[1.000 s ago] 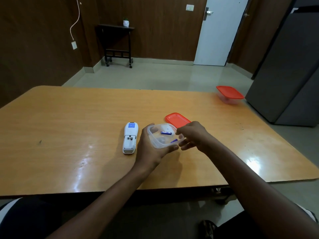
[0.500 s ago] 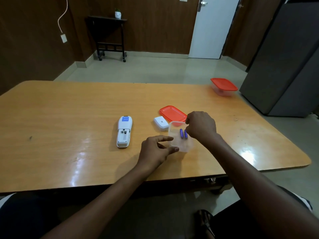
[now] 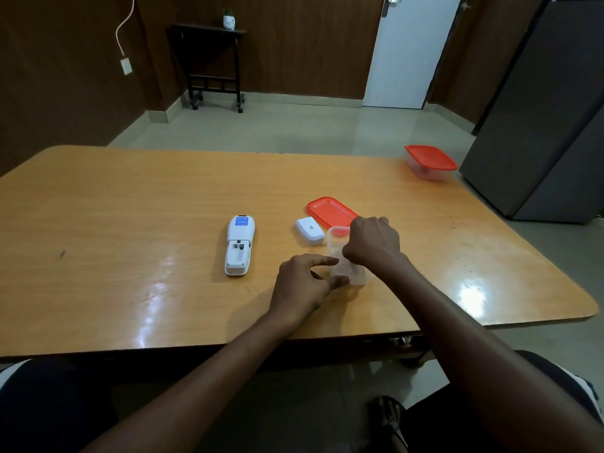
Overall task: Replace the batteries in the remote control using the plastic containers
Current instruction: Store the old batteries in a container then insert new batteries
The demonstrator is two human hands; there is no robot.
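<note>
Centrally, the right hand (image 3: 372, 241) curls down into the clear container (image 3: 336, 253); whether it holds anything is hidden. Left hand (image 3: 302, 282) fingertips touch the container; the remote (image 3: 239, 245) lies left.

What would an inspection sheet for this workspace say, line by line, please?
Surface: glossy wooden table, glare patches.
Job's things: remote control face down, battery bay open and empty; its white cover beside the loose red lid; clear container open; lidded container at the far corner.
Clutter: nothing seen.
Grippers: right hand reaches into the clear container; left hand touches its side.
Cables: white cord on wall.
Surroundings: door, side table, grey cabinet.
</note>
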